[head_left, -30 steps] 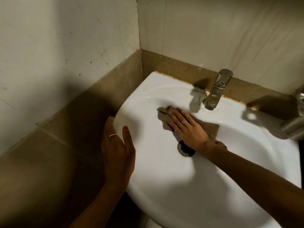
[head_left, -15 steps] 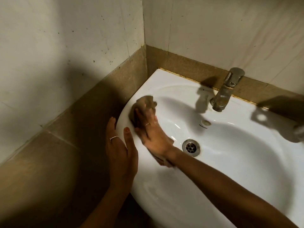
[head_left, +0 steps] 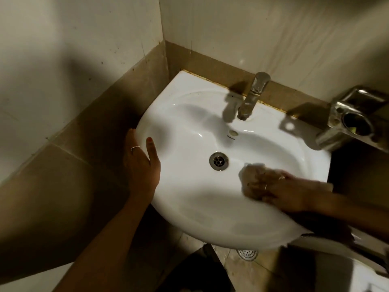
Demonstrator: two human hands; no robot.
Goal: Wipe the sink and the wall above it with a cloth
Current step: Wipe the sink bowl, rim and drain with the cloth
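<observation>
Swept across from the left rim, our right hand (head_left: 288, 190) now presses the soft, limp, blurred cloth (head_left: 252, 182) against the sink (head_left: 189, 207) near its right side, fingers seemingly flat on it, while our left hand (head_left: 141, 165) rests open on the rim.

Small tiled bathroom, white ceramic sink (head_left: 189, 211) in a corner, chrome tap (head_left: 251, 96), floor drain (head_left: 247, 254)

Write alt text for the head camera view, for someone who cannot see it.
Seen from above, a person's right hand presses a brown cloth against the right inside of a white sink, beside the drain. The left hand rests open on the sink's left rim. A metal tap stands at the back against a tiled corner wall.
</observation>
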